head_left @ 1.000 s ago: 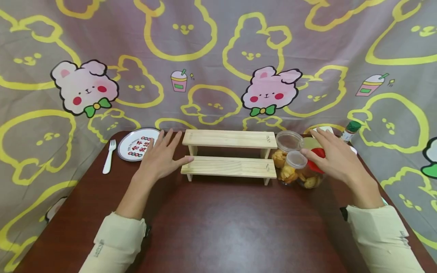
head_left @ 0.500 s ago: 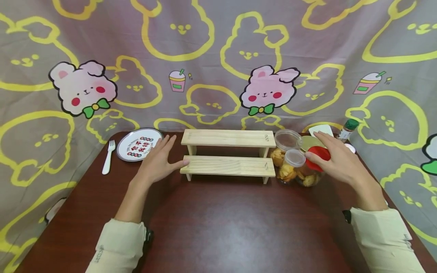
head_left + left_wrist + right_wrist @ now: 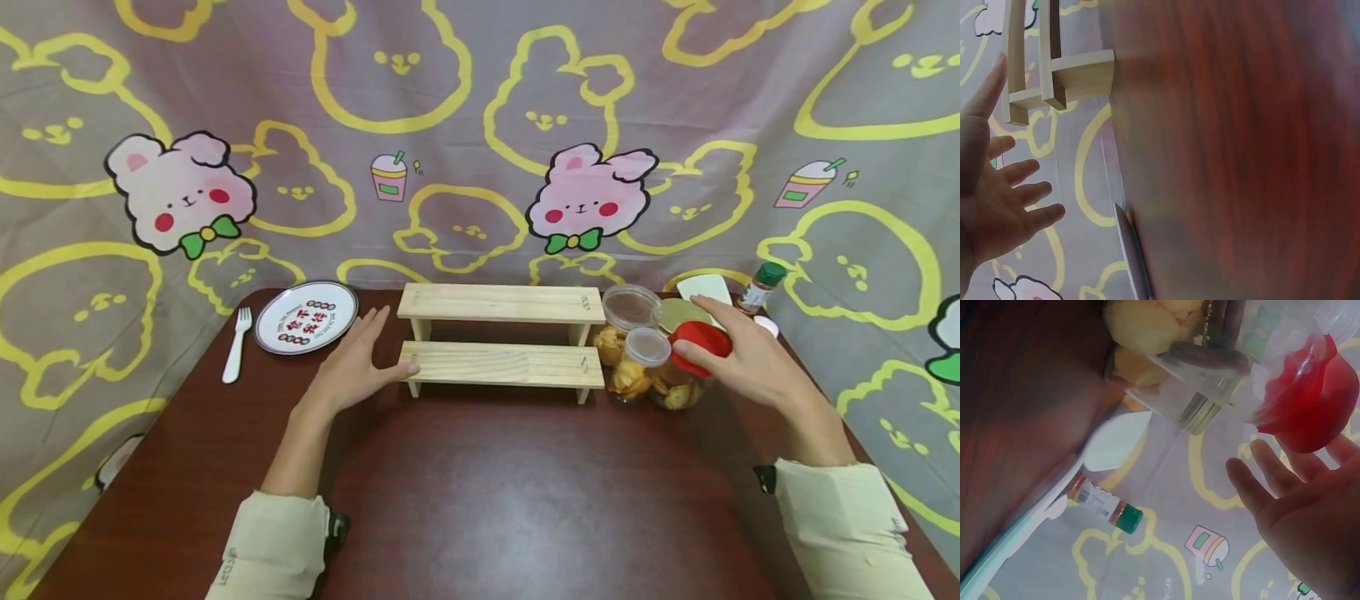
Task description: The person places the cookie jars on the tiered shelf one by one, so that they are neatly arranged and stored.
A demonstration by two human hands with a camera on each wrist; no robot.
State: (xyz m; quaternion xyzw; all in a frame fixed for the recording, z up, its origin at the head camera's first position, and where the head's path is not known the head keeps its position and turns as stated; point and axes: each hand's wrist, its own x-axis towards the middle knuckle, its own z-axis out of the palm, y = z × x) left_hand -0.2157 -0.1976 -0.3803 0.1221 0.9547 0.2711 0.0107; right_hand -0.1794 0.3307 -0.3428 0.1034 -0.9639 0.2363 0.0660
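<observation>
Red-lidded jar (image 3: pixel 703 336): stands on the desk (image 3: pixel 480 492) off the right end of a wooden rack (image 3: pixel 501 365), toward the far right corner, grouped with a gold-lidded jar (image 3: pixel 686 317) and two clear-lidded jars (image 3: pixel 630 381).
Progress: early, as I judge it from my remote feeds; the jars stand lidded beside the rack, not on its two tiers, and neither hand has anything lifted. I see no finished step; by my reading, all the handling is left.
Right hand (image 3: pixel 757 365): reaches in from the desk's near right, thumb across the red lid in the head view; whether it touches, I cannot tell.
Right grip: wide, thumb set apart from extended fingers, holding nothing I can see.
Left hand (image 3: pixel 351 367): reaches in from the near left, thumb toward the lower tier's left end, contact unclear to me.
Left grip: wide, fingers spread in the left wrist view, holding nothing.
Far left corner: a plate (image 3: pixel 306 318), with a fork (image 3: pixel 237 346) along the left edge.
Far right corner: a green-capped bottle (image 3: pixel 761 287).
</observation>
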